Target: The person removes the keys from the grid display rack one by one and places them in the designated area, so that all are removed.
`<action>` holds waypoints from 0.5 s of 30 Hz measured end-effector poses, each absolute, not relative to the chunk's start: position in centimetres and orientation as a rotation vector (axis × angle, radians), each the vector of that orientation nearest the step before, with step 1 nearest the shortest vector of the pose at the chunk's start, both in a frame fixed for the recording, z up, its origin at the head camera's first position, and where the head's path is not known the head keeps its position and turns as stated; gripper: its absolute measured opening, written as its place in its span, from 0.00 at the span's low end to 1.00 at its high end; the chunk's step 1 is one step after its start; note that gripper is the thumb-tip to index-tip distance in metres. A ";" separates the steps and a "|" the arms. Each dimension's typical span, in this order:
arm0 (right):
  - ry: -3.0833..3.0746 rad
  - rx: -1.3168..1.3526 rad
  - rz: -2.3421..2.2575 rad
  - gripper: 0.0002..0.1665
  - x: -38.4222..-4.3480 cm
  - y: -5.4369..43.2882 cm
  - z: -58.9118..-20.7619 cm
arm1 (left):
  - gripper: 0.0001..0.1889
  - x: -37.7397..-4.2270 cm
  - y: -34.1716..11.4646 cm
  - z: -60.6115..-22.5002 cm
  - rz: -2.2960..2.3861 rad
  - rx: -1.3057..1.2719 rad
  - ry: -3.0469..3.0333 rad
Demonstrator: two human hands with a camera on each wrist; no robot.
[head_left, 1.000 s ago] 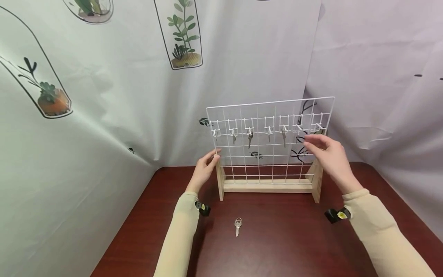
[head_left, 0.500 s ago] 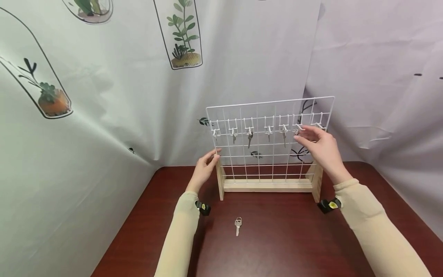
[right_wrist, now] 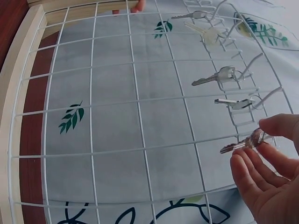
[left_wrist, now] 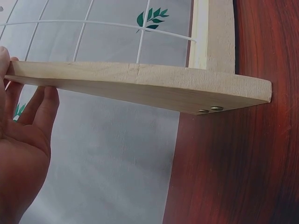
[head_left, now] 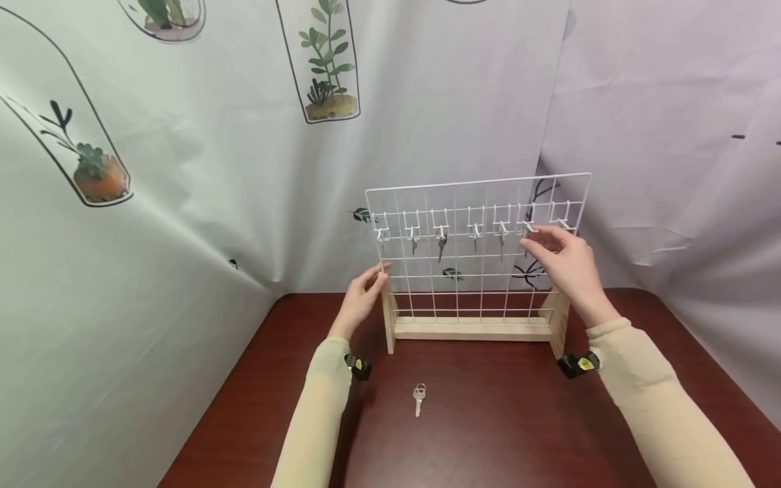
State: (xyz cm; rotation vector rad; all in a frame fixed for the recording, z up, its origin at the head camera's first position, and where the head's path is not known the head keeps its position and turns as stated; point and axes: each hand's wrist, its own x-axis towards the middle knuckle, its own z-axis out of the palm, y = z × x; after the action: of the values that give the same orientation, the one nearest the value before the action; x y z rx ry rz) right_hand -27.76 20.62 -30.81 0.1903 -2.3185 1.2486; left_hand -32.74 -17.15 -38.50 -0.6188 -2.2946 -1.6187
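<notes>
A white wire grid rack [head_left: 478, 181] on a wooden base stands on the table, with keys hanging from hooks along its upper part. My left hand [head_left: 356, 305] grips the top of its left wooden upright [left_wrist: 140, 77], thumb in front and fingers behind. At the second hook from the right, my right hand [head_left: 570, 268] pinches a silver key [right_wrist: 254, 139] by its head between thumb and forefinger, the blade pointing away from the palm. Another silver key [right_wrist: 233, 103] hangs on the neighbouring hook. On the table in front of the rack lies a loose key [head_left: 419, 400].
The rack's wooden crossbar [head_left: 472, 331] runs low between the uprights. Behind the dark red table [head_left: 488, 413] hangs a pale cloth [head_left: 244, 156] printed with plants. The rightmost hook [head_left: 563, 224] sits just behind my right fingers.
My right hand has moved left and slightly up to the second hook from the right, then shifted little in the last half second. My left hand keeps its grip on the upright.
</notes>
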 end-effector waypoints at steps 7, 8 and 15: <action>-2.309 0.216 1.284 0.27 -27.4 20.7 -30.8 | 0.20 -33.6 -17.4 -39.4 -1.616 -0.620 -2.313; -2.310 0.213 1.286 0.27 -27.3 20.7 -30.8 | 0.20 -34.0 -17.4 -39.8 -1.618 -0.616 -2.312; -2.306 0.232 1.350 0.27 -26.6 20.9 -30.7 | 0.19 -35.6 -17.7 -41.5 -1.613 -0.605 -2.275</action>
State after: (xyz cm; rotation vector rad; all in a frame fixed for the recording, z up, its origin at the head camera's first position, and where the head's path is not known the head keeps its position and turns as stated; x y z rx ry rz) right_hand -26.57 20.91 -30.75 0.2317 -2.3063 1.3496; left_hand -35.65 -17.65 -41.50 -0.6051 -2.2748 -1.6132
